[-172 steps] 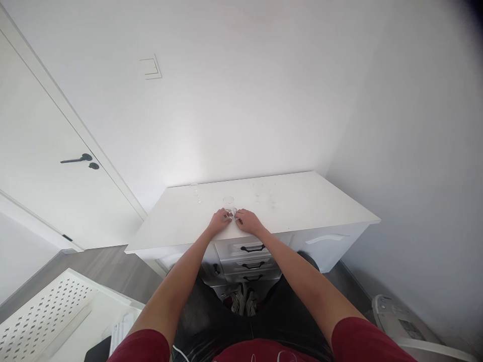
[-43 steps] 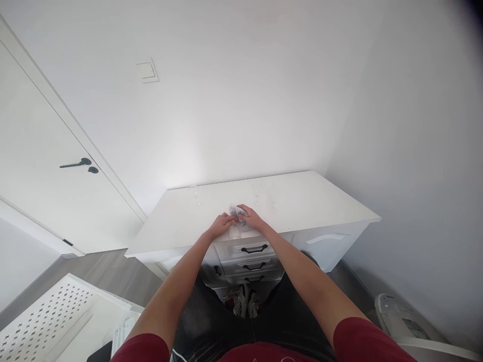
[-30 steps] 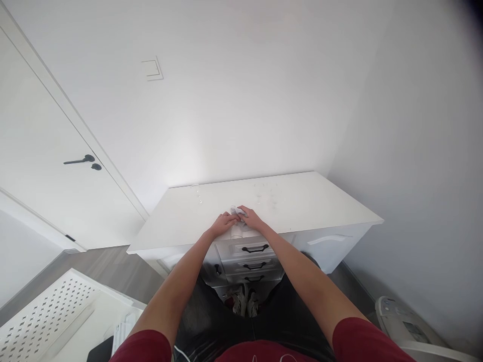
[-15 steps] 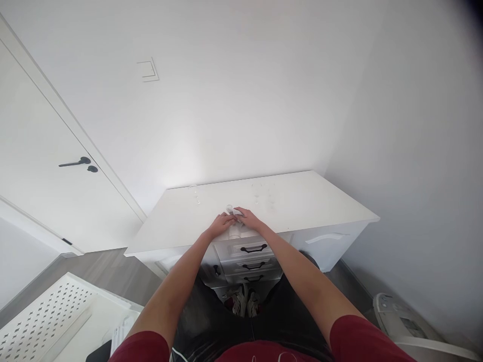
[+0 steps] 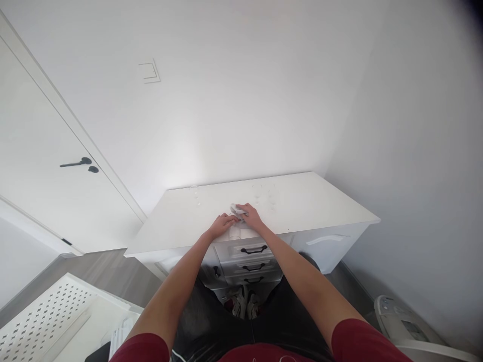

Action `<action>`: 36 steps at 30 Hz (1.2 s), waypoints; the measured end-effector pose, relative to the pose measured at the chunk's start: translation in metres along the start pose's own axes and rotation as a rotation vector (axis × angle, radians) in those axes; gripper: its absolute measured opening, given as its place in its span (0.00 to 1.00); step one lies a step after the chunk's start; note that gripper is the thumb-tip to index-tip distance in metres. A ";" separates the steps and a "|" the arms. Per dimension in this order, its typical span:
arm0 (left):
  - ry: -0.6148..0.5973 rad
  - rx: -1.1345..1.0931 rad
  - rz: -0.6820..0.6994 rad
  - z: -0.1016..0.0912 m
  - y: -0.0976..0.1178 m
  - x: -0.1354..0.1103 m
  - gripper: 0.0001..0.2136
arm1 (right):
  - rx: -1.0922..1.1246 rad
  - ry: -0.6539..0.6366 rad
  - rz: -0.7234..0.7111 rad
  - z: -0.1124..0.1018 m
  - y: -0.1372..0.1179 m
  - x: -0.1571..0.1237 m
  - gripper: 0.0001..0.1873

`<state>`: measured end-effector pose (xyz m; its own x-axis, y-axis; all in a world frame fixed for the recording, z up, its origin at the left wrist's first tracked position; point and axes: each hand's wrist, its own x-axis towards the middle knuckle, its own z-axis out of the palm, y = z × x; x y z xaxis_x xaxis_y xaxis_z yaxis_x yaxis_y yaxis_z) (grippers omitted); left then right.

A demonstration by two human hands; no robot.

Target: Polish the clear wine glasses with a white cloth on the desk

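Note:
My left hand (image 5: 223,225) is closed around a clear glass (image 5: 234,233) near the front edge of the white cabinet top (image 5: 302,201). Its fingers hide part of the glass, so its full shape cannot be made out. My right hand (image 5: 249,217) touches it from the other side, fingers closed on a soft white cloth (image 5: 238,209) at the glass's far end. Whether that is fabric or paper is not clear.
A clear stemmed glass (image 5: 194,194) stands at the back left of the top. Two similar glasses, one here (image 5: 257,194) and one beside it (image 5: 272,196), stand further right. Drawers with black handles (image 5: 253,249) lie below; a white perforated piece (image 5: 49,311) is at lower left.
My right hand has lifted slightly away from my left, and the white cloth has moved a little up and right with it. My left hand stays at the glass.

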<state>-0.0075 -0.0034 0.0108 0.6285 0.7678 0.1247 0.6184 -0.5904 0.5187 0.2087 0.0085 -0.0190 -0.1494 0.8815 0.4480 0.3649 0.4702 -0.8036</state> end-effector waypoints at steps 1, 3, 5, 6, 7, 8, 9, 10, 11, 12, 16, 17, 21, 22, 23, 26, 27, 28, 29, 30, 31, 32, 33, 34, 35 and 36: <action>0.003 0.000 0.001 0.000 -0.002 0.000 0.18 | 0.028 -0.032 0.008 -0.001 -0.002 -0.001 0.26; 0.010 0.003 0.005 0.002 -0.005 0.001 0.18 | 0.076 -0.111 0.012 -0.004 -0.008 -0.003 0.26; 0.025 0.005 0.009 0.003 -0.009 0.002 0.18 | 0.110 -0.194 -0.004 -0.007 -0.014 -0.005 0.23; 0.033 0.006 0.008 0.004 -0.010 0.002 0.18 | 0.120 -0.221 -0.014 -0.008 -0.016 -0.006 0.22; 0.037 0.007 0.006 0.004 -0.011 0.002 0.19 | 0.122 -0.234 -0.021 -0.008 -0.018 -0.006 0.22; 0.039 0.010 0.001 0.005 -0.011 0.002 0.19 | 0.112 -0.236 -0.024 -0.007 -0.018 -0.005 0.22; 0.038 0.014 -0.004 0.005 -0.010 0.002 0.19 | 0.084 -0.231 -0.023 -0.006 -0.018 -0.005 0.21; 0.035 0.019 -0.008 0.005 -0.010 0.002 0.19 | 0.043 -0.227 -0.022 -0.004 -0.017 -0.004 0.21; 0.031 0.024 -0.011 0.005 -0.009 0.001 0.19 | -0.006 -0.219 -0.020 -0.002 -0.015 -0.004 0.19; 0.024 0.028 -0.013 0.005 -0.008 0.001 0.19 | -0.056 -0.206 -0.015 0.001 -0.013 -0.003 0.18; 0.001 0.039 -0.021 0.004 -0.008 0.002 0.19 | -0.148 -0.120 0.025 0.004 -0.006 -0.001 0.16; 0.000 0.037 -0.019 0.004 -0.008 0.002 0.19 | -0.126 -0.107 0.032 0.003 -0.005 -0.001 0.17; 0.019 0.013 0.002 0.003 -0.007 0.002 0.19 | 0.038 -0.201 0.014 -0.002 -0.008 -0.003 0.20; 0.022 0.008 0.005 0.003 -0.007 0.001 0.19 | 0.057 -0.234 0.005 -0.003 -0.009 -0.004 0.20; 0.022 0.006 0.007 0.003 -0.006 0.001 0.20 | 0.061 -0.257 -0.003 -0.003 -0.010 -0.004 0.21; 0.013 0.014 0.003 0.002 -0.003 0.000 0.20 | -0.005 -0.270 -0.011 -0.002 -0.014 -0.003 0.18; 0.010 0.018 -0.001 0.002 -0.003 -0.001 0.20 | -0.044 -0.261 -0.009 -0.001 -0.015 -0.003 0.17; 0.007 0.021 -0.007 0.002 -0.003 -0.001 0.20 | -0.084 -0.245 -0.006 0.000 -0.015 -0.003 0.16; 0.004 0.023 -0.013 0.002 -0.003 -0.001 0.19 | -0.121 -0.220 0.000 0.001 -0.015 -0.003 0.15; 0.002 0.023 -0.018 0.002 -0.003 -0.001 0.19 | -0.148 -0.189 0.011 0.001 -0.014 -0.003 0.14; 0.000 0.023 -0.020 0.002 -0.004 0.000 0.19 | -0.160 -0.158 0.026 0.002 -0.014 -0.003 0.13; -0.002 0.022 -0.020 0.002 -0.004 0.000 0.19 | -0.153 -0.136 0.040 0.001 -0.013 -0.003 0.12; -0.001 0.019 -0.017 0.003 -0.005 0.000 0.19 | -0.129 -0.127 0.052 0.000 -0.012 -0.004 0.13; 0.001 0.016 -0.013 0.003 -0.006 0.001 0.19 | -0.091 -0.132 0.058 -0.001 -0.012 -0.004 0.14; 0.007 0.012 -0.009 0.004 -0.006 0.001 0.19 | -0.046 -0.151 0.055 -0.002 -0.011 -0.005 0.16; 0.014 0.007 -0.004 0.004 -0.007 0.001 0.19 | -0.002 -0.175 0.042 -0.004 -0.012 -0.005 0.18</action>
<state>-0.0092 0.0007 0.0042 0.6194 0.7733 0.1352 0.6240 -0.5895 0.5130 0.2085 -0.0013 -0.0105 -0.2919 0.8946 0.3384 0.3761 0.4327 -0.8194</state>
